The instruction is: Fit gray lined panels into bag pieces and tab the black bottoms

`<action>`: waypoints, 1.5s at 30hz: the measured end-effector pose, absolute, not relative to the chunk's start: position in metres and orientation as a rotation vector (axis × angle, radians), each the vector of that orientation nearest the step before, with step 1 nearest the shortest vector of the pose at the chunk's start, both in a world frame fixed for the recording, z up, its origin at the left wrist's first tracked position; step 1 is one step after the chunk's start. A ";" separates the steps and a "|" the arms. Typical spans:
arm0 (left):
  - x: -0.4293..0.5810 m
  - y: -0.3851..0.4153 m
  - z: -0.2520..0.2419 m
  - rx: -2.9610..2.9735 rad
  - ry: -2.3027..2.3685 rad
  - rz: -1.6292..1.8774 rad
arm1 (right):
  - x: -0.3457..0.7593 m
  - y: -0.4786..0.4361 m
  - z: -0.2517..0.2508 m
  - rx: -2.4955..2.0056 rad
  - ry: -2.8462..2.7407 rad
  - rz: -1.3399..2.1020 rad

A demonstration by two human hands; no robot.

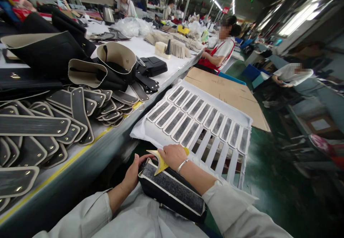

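Observation:
On my lap lies a black strap piece (173,191) with a grey coated face and pale edges. My left hand (133,173) grips its near end, fingers curled over the edge. My right hand (173,155), with a silver bracelet at the wrist, is closed on a yellow scraper (160,162) whose tip rests on the piece's end. Just beyond my hands a white slatted rack (215,152) carries several coated strips (197,118) laid in two rows.
A long white workbench (150,48) on my left holds stacks of black strap pieces (48,123) and folded black leather parts (107,66). A cardboard sheet (228,95) lies past the rack. A person in a red apron (219,52) and others work further along.

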State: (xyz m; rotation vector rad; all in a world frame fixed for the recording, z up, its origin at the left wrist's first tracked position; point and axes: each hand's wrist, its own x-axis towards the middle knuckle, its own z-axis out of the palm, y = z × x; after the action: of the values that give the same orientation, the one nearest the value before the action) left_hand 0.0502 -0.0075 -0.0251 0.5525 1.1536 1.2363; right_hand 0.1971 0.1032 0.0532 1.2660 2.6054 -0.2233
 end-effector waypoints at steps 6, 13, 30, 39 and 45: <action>0.050 -0.003 -0.018 0.187 1.030 1.219 | 0.168 0.121 0.049 0.809 2.782 -0.199; 0.057 -0.001 -0.008 -0.012 1.192 1.285 | 0.164 0.129 0.050 0.574 2.829 -0.214; 0.049 -0.015 -0.013 0.625 1.237 1.170 | 0.193 0.111 0.054 0.700 2.667 -0.448; 0.027 0.012 -0.005 0.575 1.048 0.942 | 0.197 0.106 0.060 0.803 2.606 -0.415; 0.015 0.028 0.001 0.872 1.102 0.788 | 0.228 0.112 0.076 1.194 2.437 -0.456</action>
State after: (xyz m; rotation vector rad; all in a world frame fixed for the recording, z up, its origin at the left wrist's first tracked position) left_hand 0.0151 0.0281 0.0010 0.8724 1.1017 0.7879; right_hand 0.2282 0.1118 0.0757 1.1941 2.4372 -0.4564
